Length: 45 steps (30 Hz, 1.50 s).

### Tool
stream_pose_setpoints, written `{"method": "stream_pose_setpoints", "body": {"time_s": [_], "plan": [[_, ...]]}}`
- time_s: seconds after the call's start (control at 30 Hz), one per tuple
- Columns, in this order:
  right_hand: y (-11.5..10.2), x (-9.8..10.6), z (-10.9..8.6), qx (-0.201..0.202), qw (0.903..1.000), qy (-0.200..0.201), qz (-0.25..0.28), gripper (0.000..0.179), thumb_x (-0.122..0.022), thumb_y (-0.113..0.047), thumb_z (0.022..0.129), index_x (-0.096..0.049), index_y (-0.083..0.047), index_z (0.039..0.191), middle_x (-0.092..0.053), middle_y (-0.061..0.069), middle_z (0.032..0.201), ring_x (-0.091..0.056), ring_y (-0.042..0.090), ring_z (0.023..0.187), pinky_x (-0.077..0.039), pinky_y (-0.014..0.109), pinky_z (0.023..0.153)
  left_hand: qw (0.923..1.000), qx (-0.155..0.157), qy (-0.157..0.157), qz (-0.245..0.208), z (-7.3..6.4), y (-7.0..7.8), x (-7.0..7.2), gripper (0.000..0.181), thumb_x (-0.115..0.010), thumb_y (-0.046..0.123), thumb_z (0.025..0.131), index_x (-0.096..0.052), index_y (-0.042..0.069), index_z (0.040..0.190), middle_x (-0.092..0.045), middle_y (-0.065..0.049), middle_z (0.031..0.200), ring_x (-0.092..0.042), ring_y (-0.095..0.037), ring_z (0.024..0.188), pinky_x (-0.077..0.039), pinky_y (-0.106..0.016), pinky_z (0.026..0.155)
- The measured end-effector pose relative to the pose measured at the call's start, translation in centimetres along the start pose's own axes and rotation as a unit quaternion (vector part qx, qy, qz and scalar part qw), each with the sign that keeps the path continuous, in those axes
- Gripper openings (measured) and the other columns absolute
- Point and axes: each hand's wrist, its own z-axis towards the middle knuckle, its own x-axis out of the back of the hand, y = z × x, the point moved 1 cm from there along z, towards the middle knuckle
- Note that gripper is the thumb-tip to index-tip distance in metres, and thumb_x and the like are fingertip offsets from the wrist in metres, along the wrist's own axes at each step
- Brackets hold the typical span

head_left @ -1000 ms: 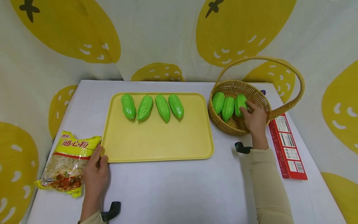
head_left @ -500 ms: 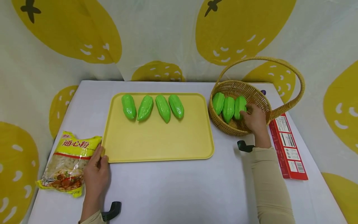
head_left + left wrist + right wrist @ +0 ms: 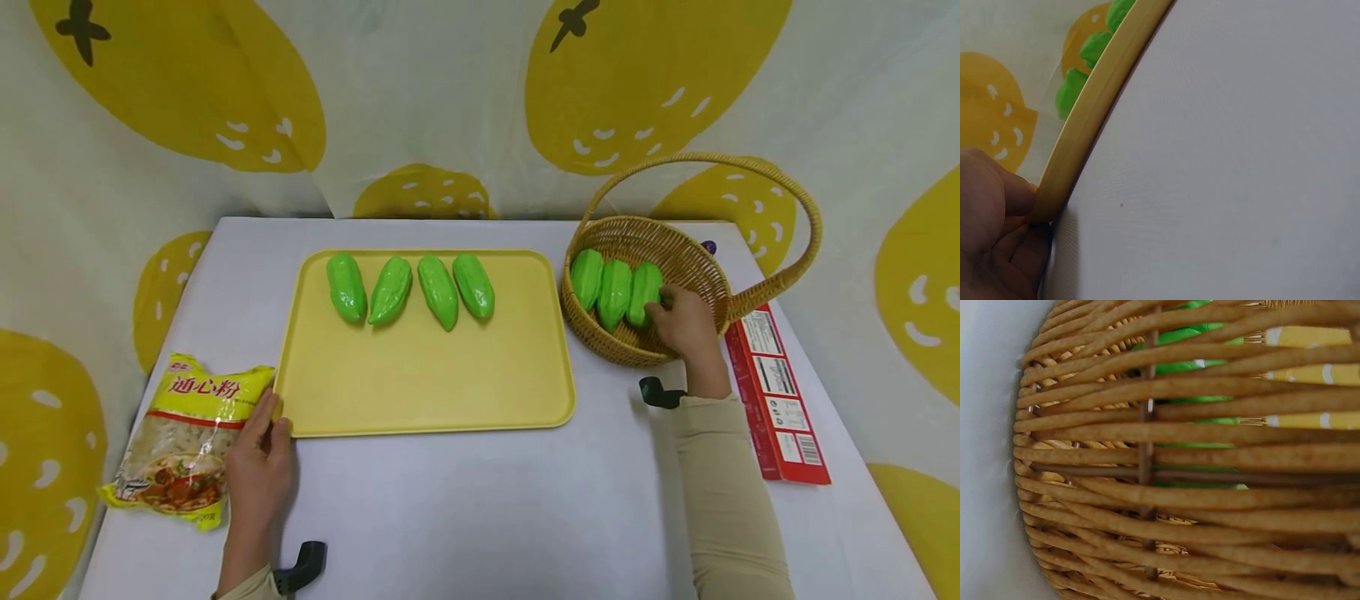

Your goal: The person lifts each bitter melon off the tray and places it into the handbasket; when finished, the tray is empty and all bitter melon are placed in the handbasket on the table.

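Note:
My left hand pinches the near-left corner of a yellow tray; in the left wrist view the thumb lies over the rim and fingers are below. Several green ridged star fruits lie in a row along the tray's far side. Three more sit side by side in a wicker basket to the right. Inside it, my right hand has its thumb and index finger bent against the right side of the rightmost star fruit. The right wrist view shows basket weave, which hides this hand.
A bag of macaroni lies left of the tray, against my left hand. A red box lies right of the basket, partly under its tall handle. Behind the basket is a small purple thing.
My right hand has shifted slightly right and nearer, its index finger moving off the top of the rightmost star fruit to its side. That fruit has shifted slightly nearer. My left hand stays put.

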Motion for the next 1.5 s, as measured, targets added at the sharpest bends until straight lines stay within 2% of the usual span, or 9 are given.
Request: {"method": "stream_pose_setpoints", "body": {"time_s": [0.13, 0.23, 0.43, 0.53, 0.77, 0.97, 1.17, 1.33, 1.5], "plan": [[-0.1, 0.0, -0.1, -0.007, 1.0, 0.002, 0.005, 0.059, -0.046, -0.026, 0.108, -0.034, 0.01, 0.153, -0.044, 0.039, 0.148, -0.041, 0.054, 0.137, -0.035, 0.069, 0.115, 1.0, 0.004, -0.002, -0.002, 0.0, 0.0, -0.1, 0.047, -0.051, 0.021, 0.108, -0.043, 0.016, 0.154, -0.041, 0.001, 0.162, -0.04, -0.019, 0.15, -0.036, -0.027, 0.122], [0.0, -0.1, -0.2, -0.008, 0.9996, 0.015, 0.022, 0.061, -0.043, -0.03, 0.108, -0.031, 0.006, 0.156, -0.042, 0.038, 0.15, -0.04, 0.053, 0.138, -0.034, 0.069, 0.116, 1.0, -0.001, 0.0, -0.003, 0.0, -0.1, 0.0, 0.047, -0.051, 0.02, 0.108, -0.044, 0.016, 0.154, -0.042, 0.001, 0.162, -0.041, -0.019, 0.15, -0.036, -0.02, 0.121], [-0.3, -0.1, -0.7, 0.01, 0.9918, 0.049, 0.118, 0.061, -0.042, -0.034, 0.109, -0.029, -0.002, 0.159, -0.038, 0.027, 0.16, -0.036, 0.047, 0.148, -0.035, 0.063, 0.12, 0.9999, -0.011, 0.006, 0.001, 0.0, -0.1, 0.1, 0.047, -0.052, 0.019, 0.107, -0.045, 0.014, 0.153, -0.043, 0.0, 0.161, -0.042, -0.02, 0.149, -0.033, -0.008, 0.116], [-0.7, -0.1, -1.1, 0.012, 0.9829, 0.058, 0.174, 0.06, -0.043, -0.038, 0.109, -0.033, -0.007, 0.159, -0.043, 0.018, 0.16, -0.042, 0.038, 0.147, -0.042, 0.054, 0.119, 0.9998, -0.016, 0.008, 0.002, 0.1, -0.2, 0.2, 0.047, -0.053, 0.018, 0.107, -0.046, 0.013, 0.153, -0.044, 0.0, 0.16, -0.042, -0.021, 0.149, -0.031, -0.004, 0.114], [-2.2, -0.4, -1.9, 0.022, 0.9604, 0.074, 0.267, 0.059, -0.049, -0.043, 0.106, -0.043, -0.014, 0.156, -0.051, 0.011, 0.156, -0.053, 0.011, 0.133, -0.048, 0.007, 0.097, 0.9999, -0.012, 0.005, 0.002, 0.1, -0.2, 0.2, 0.047, -0.052, 0.018, 0.107, -0.045, 0.013, 0.153, -0.044, 0.0, 0.161, -0.042, -0.021, 0.149, -0.031, -0.003, 0.113], [-4.6, -0.7, -2.8, 0.074, 0.9389, 0.092, 0.323, 0.053, -0.057, -0.034, 0.104, -0.051, -0.01, 0.151, -0.057, 0.012, 0.15, -0.057, -0.004, 0.115, -0.05, 0.003, 0.09, 1.0, -0.007, 0.003, 0.005, 0.1, -0.1, 0.1, 0.047, -0.052, 0.018, 0.107, -0.045, 0.013, 0.153, -0.043, -0.001, 0.161, -0.042, -0.021, 0.149, -0.033, -0.009, 0.117], [-6.8, -1.4, -3.3, 0.123, 0.9264, 0.077, 0.348, 0.053, -0.06, -0.031, 0.103, -0.051, -0.008, 0.15, -0.055, 0.016, 0.151, -0.059, 0.005, 0.129, -0.05, 0.004, 0.095, 1.0, -0.006, 0.001, 0.007, 0.1, 0.1, 0.1, 0.047, -0.052, 0.018, 0.107, -0.044, 0.013, 0.154, -0.043, -0.001, 0.161, -0.041, -0.021, 0.15, -0.035, -0.02, 0.121], [-8.4, -2.5, -3.5, 0.153, 0.9063, 0.042, 0.392, 0.054, -0.06, -0.024, 0.104, -0.047, -0.001, 0.151, -0.049, 0.022, 0.154, -0.05, 0.023, 0.144, -0.049, 0.006, 0.099, 0.9999, -0.008, 0.0, 0.009, 0.1, 0.1, 0.1, 0.047, -0.052, 0.018, 0.107, -0.045, 0.013, 0.153, -0.043, -0.001, 0.161, -0.041, -0.021, 0.15, -0.033, -0.01, 0.118], [-9.9, -3.9, -3.7, 0.179, 0.904, 0.016, 0.388, 0.052, -0.057, -0.019, 0.105, -0.045, 0.0, 0.152, -0.049, 0.02, 0.155, -0.047, 0.03, 0.145, -0.048, 0.006, 0.101, 0.9999, -0.009, 0.001, 0.009, 0.1, 0.0, 0.1, 0.047, -0.052, 0.018, 0.107, -0.045, 0.013, 0.153, -0.043, -0.001, 0.161, -0.041, -0.021, 0.15, -0.032, -0.008, 0.116]]}}
